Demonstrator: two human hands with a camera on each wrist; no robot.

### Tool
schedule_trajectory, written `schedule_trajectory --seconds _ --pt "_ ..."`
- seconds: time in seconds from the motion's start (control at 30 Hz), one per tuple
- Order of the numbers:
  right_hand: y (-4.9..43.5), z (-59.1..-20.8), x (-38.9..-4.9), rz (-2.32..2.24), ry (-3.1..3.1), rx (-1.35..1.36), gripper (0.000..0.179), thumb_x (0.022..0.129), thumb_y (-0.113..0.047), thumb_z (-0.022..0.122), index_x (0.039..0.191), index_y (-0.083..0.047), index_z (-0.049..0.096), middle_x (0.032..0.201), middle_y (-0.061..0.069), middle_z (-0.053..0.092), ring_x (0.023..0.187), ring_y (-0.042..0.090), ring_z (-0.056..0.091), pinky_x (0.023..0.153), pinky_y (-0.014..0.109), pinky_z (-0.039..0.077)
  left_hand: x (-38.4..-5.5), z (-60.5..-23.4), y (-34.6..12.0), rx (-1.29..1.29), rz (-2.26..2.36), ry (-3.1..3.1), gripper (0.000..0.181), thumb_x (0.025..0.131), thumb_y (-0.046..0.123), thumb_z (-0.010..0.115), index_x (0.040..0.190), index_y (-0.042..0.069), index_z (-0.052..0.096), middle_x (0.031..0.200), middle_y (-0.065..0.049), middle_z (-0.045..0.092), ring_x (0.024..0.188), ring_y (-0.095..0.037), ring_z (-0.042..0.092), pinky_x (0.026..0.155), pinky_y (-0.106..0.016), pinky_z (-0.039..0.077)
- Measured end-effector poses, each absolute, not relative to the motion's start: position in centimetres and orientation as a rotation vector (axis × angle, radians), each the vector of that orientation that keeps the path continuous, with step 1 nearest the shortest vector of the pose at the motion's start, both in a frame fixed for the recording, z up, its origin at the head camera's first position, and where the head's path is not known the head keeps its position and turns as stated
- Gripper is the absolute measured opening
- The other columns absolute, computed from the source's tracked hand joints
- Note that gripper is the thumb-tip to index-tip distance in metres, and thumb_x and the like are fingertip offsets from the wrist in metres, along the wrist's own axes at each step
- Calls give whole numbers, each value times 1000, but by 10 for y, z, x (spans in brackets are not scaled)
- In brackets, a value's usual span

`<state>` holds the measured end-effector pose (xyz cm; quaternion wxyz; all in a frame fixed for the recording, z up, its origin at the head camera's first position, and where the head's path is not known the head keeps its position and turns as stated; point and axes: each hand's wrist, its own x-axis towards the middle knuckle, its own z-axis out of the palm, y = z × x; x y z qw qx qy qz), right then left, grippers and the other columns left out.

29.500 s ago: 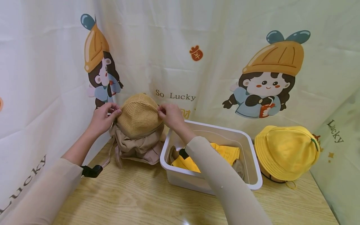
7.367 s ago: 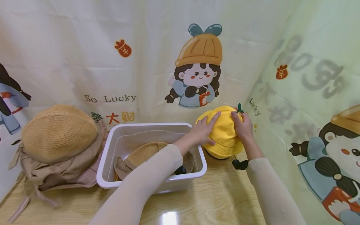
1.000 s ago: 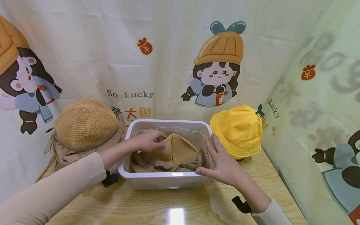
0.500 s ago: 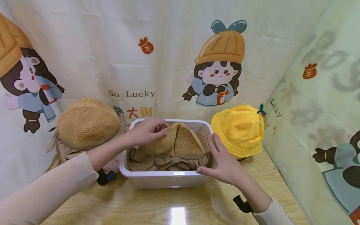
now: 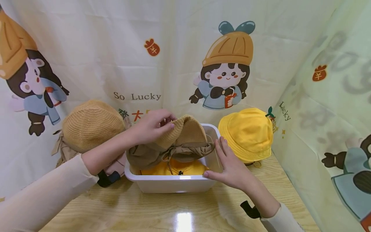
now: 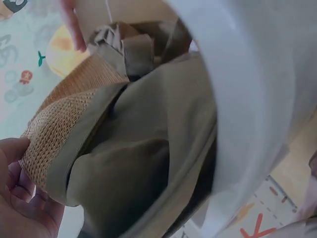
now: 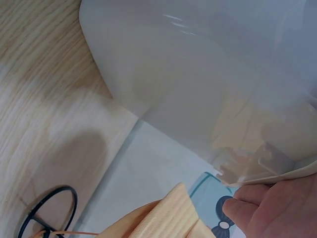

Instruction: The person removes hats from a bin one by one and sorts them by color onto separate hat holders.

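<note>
"What does the left wrist show that the head view hides?"

"The near side of the raised hat's brim (image 6: 124, 168), close up. The right wrist adds a black ring (image 7: 30, 215) on the table (image 5: 150, 209) outside the bin (image 5: 176, 186)."

"And the hands?"

"The left hand (image 5: 150, 126) pinches the crown of the raised hat (image 5: 188, 132) above the bin. The right hand (image 5: 233, 169) grasps nothing; its spread fingers rest on the bin's right rim."

"Any room?"

"A gap between the raised hat and the bin's right wall, and bare table in front. 2 hats flank the bin: tan hat (image 5: 92, 125) left, yellow hat (image 5: 247, 135) right."

"Materials?"

"Coarse knit crown, creased to a peak; gathered cloth brim. Yellow cloth (image 5: 189, 167) inside the smooth, round-cornered bin; wood-grained table."
</note>
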<state>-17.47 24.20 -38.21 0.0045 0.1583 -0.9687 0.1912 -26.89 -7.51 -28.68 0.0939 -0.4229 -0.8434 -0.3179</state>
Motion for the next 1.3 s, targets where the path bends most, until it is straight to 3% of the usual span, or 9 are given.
schedule_trajectory --seconds 0.4,0.73,1.0,1.3 --pt "237 -385 -175 673 -3026 467 132 73 -81 64 161 -9 -3 168 13 -2 154 34 4 117 58 24 -259 -264 -86 -1257 -935 -2411 9 98 12 64 106 9 67 91 1 62 80 -13 52 68 -30 46" --pt "236 -384 -175 669 -3028 466 127 76 -77 65 161 -7 3 168 13 -1 153 36 8 115 59 30 -248 -236 -100 -1162 -908 -2346 9 98 11 64 105 9 69 100 1 66 87 -13 56 76 -30 47" --pt "238 -384 -175 685 -3030 460 126 76 -77 65 161 -8 3 168 12 -3 153 36 9 113 60 32 -249 -222 -117 -1135 -940 -2233 12 95 3 65 106 6 70 102 -2 66 97 -13 58 81 -21 46" --pt "242 -385 -173 692 -3050 425 125 76 -77 65 161 -9 4 168 10 -4 153 37 10 112 62 32 -249 -203 -138 -984 -898 -2158 13 94 2 66 106 3 71 99 -6 67 86 -9 50 71 -19 40"
